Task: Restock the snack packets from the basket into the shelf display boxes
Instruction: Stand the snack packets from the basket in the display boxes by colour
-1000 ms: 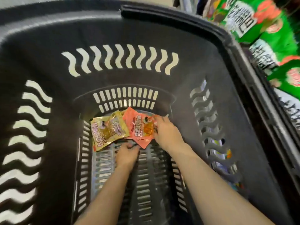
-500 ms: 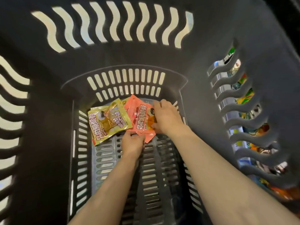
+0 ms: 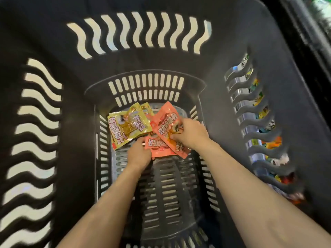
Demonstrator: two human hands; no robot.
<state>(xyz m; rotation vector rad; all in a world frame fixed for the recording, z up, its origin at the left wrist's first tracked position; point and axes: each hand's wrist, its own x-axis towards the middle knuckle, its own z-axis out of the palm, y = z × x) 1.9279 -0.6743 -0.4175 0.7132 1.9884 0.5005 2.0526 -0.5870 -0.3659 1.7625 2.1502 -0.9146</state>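
1. Fingers of our right hand [image 3: 190, 134] pinch the upper orange packet [image 3: 168, 127], thumb on its printed face. Half a second ago that packet lay flat against the others; now it is tilted up and fanned apart from them.
2. Our left hand [image 3: 138, 154] has slid from under the pile's near edge to its 7 o'clock corner. Its fingers curl at the edge of the lower orange packet [image 3: 159, 148]; whether they pinch it or only press it, we cannot tell.
3. We judge the pickup is under way: one orange packet is almost free, and nothing has left the basket [image 3: 53, 42] yet.
4. Relative to the right grip, the lower orange packet sits at 7 o'clock, touching the gripped one. The yellow packet [image 3: 128, 127] lies at 9 o'clock, overlapping a second yellow one behind it.
5. All packets lie at the far end of the basket floor. Shelf goods [image 3: 268, 144] show through the slots at 3 o'clock, blurred.
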